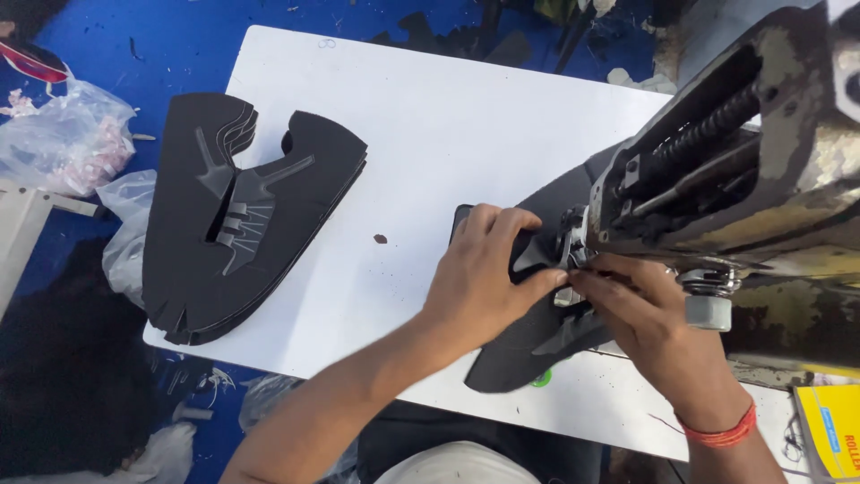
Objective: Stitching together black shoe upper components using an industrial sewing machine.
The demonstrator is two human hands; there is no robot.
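A black shoe upper piece (520, 354) lies on the white table (448, 125) under the head of a worn sewing machine (743, 161). My left hand (484, 269) presses on the piece's left part, thumb and fingers pinching it beside the needle area (569, 255). My right hand (654, 323) holds the same piece from the right, fingertips meeting the left thumb just below the presser foot. A red thread band circles my right wrist (721, 435).
A stack of black cut shoe uppers (242, 215) lies at the table's left. Plastic bags (63, 134) sit on the blue floor to the left. A yellow box (829, 430) shows at the lower right. A small dark scrap (380, 239) lies mid-table.
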